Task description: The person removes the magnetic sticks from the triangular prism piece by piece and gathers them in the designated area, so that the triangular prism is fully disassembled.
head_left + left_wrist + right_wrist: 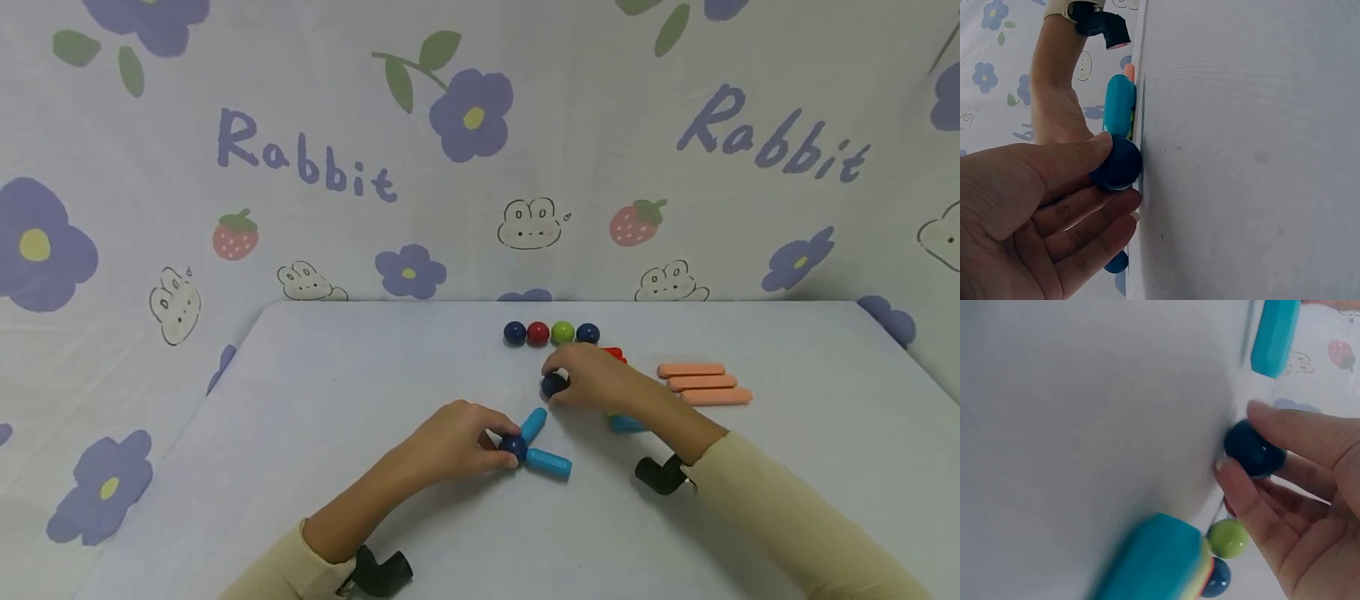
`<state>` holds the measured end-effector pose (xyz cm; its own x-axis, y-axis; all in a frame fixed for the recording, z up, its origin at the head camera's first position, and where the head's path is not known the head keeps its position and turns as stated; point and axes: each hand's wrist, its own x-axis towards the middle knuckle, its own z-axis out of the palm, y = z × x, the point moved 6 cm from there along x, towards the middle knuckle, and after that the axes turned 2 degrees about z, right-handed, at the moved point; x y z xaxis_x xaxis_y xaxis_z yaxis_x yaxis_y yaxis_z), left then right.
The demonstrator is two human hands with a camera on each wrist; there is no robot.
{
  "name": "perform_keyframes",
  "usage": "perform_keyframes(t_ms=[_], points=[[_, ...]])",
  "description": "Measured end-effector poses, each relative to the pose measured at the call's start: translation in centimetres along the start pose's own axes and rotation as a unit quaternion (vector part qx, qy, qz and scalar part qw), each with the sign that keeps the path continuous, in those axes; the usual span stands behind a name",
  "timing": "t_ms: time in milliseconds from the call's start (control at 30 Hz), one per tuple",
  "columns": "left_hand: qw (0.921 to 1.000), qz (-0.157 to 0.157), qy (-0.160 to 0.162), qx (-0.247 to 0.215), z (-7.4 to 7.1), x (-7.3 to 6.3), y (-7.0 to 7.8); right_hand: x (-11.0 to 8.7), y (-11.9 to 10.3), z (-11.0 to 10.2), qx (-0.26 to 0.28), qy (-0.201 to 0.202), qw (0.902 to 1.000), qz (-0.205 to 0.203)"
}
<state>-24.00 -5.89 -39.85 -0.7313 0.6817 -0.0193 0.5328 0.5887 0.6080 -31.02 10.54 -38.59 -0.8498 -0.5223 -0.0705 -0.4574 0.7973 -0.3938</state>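
My left hand (456,440) pinches a dark blue ball (513,451) between thumb and fingers, low over the white table. Two light blue rods stick out from that ball, one rod (534,425) angled toward the back and the other rod (549,463) pointing right. In the left wrist view the thumb presses on the same ball (1119,165). Farther back and to the right, my right hand (596,379) holds a second dark blue ball (554,386) by thumb and fingertips. This ball (1252,450) shows no rod on it in the right wrist view.
Along the back stands a row of a dark blue ball (514,333), a red ball (537,333), a green ball (562,332) and another dark blue ball (588,333). Three orange rods (701,382) lie at right. Red rods (613,352) and a light blue rod (628,424) are partly hidden by the right arm.
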Motion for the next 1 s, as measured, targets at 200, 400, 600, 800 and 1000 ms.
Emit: perform_keyframes(t_ms=[200, 400, 600, 800, 1000], points=[[1.0, 0.008, 0.003, -0.002, 0.0, -0.1, 0.0, 1.9, -0.8, -1.0, -0.039, -0.013, 0.9989, -0.023], [0.9998, 0.013, 0.012, -0.001, -0.1, -0.4, -0.1, 5.0, -2.3, -3.6, -0.061, 0.043, 0.997, -0.017], [0.9996, 0.026, 0.01, 0.0, -0.2, -0.3, 0.0, 8.2, -2.7, -2.9, -0.086, 0.04, 0.9954, 0.009], [0.9996, 0.028, 0.008, 0.001, 0.0, 0.0, 0.1, 10.4, -3.3, -1.1, -0.096, 0.03, 0.9949, 0.011], [0.9998, 0.021, 0.004, 0.005, 0.1, 0.1, 0.2, 11.2, -3.6, 0.2, -0.108, 0.017, 0.9938, 0.021]])
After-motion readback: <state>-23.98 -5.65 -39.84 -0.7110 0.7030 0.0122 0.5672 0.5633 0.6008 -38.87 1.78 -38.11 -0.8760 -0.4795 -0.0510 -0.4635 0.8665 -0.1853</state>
